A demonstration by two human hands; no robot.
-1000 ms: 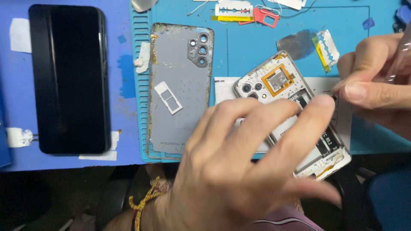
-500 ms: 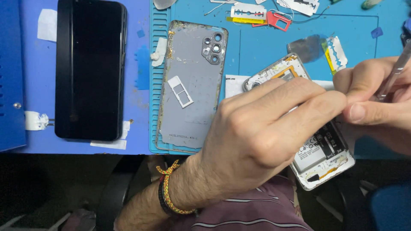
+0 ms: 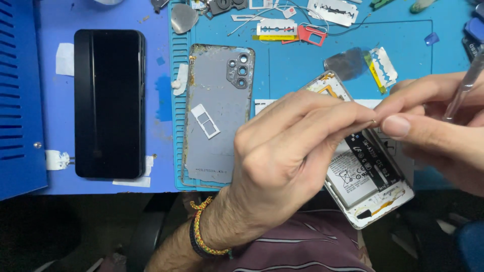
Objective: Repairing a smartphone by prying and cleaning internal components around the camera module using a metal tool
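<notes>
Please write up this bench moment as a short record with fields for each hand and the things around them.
left hand: over the opened phone, fingertips meeting the right hand's
right hand: pinching at the left fingertips, a slim clear tool held against it
item passed: too small to tell
opened phone: back off, battery showing, tilted on the blue mat
grey back cover: flat on the mat, a white card tray on it
black phone: screen dark, left of the mat
razor blades: along the mat's far edge

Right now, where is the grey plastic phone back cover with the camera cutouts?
The grey back cover lies flat on the teal work mat, between the black phone and the left hand.
</notes>
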